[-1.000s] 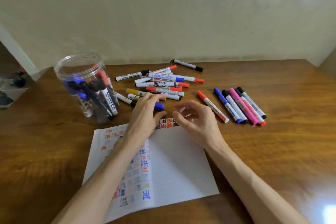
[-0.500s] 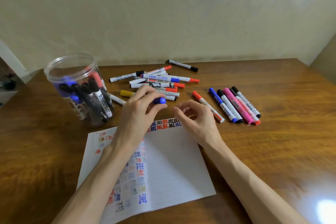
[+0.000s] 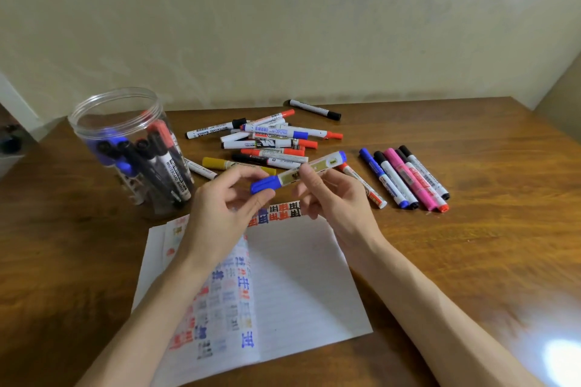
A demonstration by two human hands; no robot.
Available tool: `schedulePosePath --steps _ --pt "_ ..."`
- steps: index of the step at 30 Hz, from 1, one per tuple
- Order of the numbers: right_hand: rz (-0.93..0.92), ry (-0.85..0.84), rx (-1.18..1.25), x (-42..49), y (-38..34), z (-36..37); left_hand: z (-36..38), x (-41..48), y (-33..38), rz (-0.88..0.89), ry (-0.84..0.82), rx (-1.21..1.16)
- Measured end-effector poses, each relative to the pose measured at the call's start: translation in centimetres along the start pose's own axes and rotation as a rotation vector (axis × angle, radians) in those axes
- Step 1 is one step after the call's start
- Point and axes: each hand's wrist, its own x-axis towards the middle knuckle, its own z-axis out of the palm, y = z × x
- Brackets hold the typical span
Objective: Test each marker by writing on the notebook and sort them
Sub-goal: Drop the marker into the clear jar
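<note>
A blue-capped marker (image 3: 317,166) with a white and gold barrel hangs slanted above the notebook's far edge. My left hand (image 3: 220,214) pinches its blue cap at the lower left end. My right hand (image 3: 333,201) pinches the barrel near its middle. The open notebook (image 3: 301,286) lies under my hands; its left page carries blue, red and black test marks, and more marks run along its top edge.
A loose heap of markers (image 3: 267,143) lies behind my hands. A neat row of several markers (image 3: 405,177) lies at the right, with one red-capped marker (image 3: 366,187) beside it. A clear plastic jar (image 3: 132,148) with several markers stands at the left on the wooden table (image 3: 471,236).
My left hand lifted the blue-capped marker out of the heap and brought it over the notebook. My right hand rose and took hold of its barrel.
</note>
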Motion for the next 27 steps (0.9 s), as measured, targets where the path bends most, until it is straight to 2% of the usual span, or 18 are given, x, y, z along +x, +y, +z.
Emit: schedulePosePath --steps 4,7,10,15,20,27 --pt "-0.077 0.009 -0.152 -0.3 0.0 0.4 0.3 -0.2 -0.9 0.185 -0.09 0.306" --pt "-0.112 0.009 -0.222 -0.3 0.2 0.4 0.2 -0.3 -1.0 0.251 -0.162 0.379" --pt "-0.114 0.0 -0.241 -0.4 0.1 0.5 0.2 -0.5 -0.9 0.279 -0.157 0.43" --pt "-0.15 -0.023 -0.23 -0.2 0.0 0.6 0.0 -0.4 -0.2 0.172 -0.192 0.369" --pt "-0.216 -0.077 -0.291 -0.2 -0.4 0.2 -0.6 -0.5 0.3 -0.002 -0.287 0.187" --pt "-0.274 -0.158 -0.333 -0.2 -1.1 -0.8 -1.1 -0.1 0.6 -0.077 -0.456 -0.027"
